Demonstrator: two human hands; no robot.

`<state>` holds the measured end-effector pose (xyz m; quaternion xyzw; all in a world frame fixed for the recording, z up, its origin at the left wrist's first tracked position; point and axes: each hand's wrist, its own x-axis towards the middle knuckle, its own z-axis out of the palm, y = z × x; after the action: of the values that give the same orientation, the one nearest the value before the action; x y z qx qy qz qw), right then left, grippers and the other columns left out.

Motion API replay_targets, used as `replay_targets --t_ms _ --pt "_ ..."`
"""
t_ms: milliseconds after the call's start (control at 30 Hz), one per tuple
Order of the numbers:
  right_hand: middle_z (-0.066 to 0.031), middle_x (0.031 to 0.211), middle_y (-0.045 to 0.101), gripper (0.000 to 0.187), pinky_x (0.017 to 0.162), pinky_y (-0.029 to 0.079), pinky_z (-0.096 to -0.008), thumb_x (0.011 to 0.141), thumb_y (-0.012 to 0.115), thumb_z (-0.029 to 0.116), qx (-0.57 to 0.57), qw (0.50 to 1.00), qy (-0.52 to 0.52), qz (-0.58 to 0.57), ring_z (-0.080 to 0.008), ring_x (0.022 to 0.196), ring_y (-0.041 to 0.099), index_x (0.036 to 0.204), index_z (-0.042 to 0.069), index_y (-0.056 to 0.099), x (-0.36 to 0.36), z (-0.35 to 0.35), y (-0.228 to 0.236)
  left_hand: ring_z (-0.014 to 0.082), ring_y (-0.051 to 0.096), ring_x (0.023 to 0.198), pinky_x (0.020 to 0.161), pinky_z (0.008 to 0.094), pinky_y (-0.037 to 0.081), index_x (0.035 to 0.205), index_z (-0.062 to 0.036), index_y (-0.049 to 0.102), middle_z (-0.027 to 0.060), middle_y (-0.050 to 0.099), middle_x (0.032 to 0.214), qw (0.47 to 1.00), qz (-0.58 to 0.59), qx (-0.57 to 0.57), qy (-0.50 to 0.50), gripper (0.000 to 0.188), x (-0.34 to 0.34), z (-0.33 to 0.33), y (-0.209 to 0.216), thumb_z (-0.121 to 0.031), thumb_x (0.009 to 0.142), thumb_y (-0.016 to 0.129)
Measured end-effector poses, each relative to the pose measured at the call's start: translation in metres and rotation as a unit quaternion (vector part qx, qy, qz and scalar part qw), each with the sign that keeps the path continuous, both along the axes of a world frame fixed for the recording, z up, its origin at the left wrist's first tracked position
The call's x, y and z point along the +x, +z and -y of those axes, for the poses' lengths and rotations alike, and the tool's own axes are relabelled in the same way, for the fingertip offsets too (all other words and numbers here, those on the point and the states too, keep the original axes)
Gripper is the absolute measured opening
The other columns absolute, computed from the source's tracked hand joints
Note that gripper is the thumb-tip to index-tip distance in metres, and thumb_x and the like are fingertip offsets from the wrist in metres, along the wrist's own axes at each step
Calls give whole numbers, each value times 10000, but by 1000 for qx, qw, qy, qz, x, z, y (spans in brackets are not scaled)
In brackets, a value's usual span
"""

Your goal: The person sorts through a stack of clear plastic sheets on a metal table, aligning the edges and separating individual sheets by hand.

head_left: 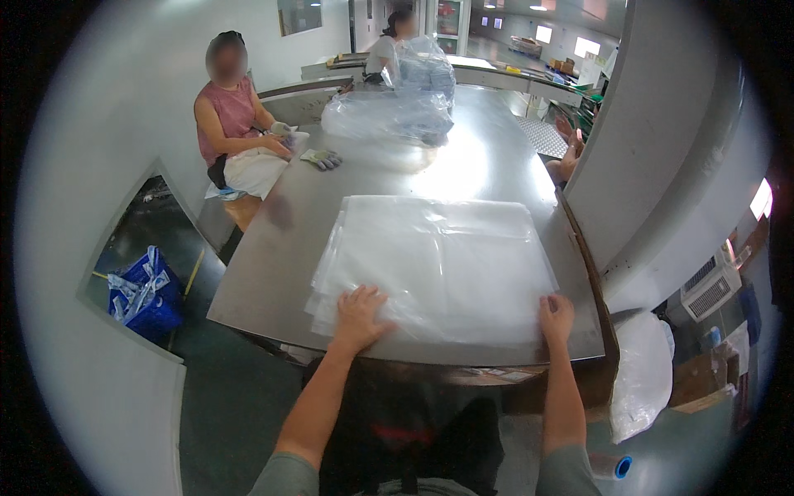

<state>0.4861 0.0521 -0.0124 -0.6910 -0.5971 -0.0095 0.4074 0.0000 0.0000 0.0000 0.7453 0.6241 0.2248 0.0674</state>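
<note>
Plastic sheets [438,264]: We find a layered set of clear, glossy sheets or bags lying flat near the front edge of the metal table [265,289], between the two hands. The left edges are stepped, so the layers are not flush there.
Left hand [359,321]: We see it palm down on the near left part of the plastic sheets, fingers spread and unclenched. It grasps nothing that we can make out.
Right hand [557,319]: We see its fingers curled at the near right edge. We cannot tell whether they pinch a layer or only touch the edge.
Step at the edges: We judge this to be handling from both near corners, the left hand steadying the layers while the right hand works the side.
Next move at the edges: We judge that it calls for light, even pressure from the left palm, since slick layers may slide, and for controlled fingertip contact on the right.
Far tabletop: We note crumpled clear plastic [372,114] well apart from the plastic sheets, and a glove [321,159] near the left edge, close to a seated co-worker [230,124].
Left floor: We note a filled blue basket [161,320].
</note>
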Motion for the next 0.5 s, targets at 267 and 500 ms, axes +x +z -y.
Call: replay_targets --t_ms 267,500 --pt "-170 1034 708 258 911 494 -476 847 749 231 21 1000 -6 15 -375 1001 639 940 -7 717 -9 2 1 367 382 1434 1189 594 188 1314 -109 651 134 522 1464 997 14 79 9 782 5 10 3 -661 764 727" --pt "-165 1020 712 231 911 497 -476 838 744 208 -6 1000 -12 14 -377 1014 643 936 1 718 -7 3 5 363 375 1440 1209 590 164 1312 -97 655 137 508 1462 994 31 85 -59 860 23 25 13 -771 778 669"
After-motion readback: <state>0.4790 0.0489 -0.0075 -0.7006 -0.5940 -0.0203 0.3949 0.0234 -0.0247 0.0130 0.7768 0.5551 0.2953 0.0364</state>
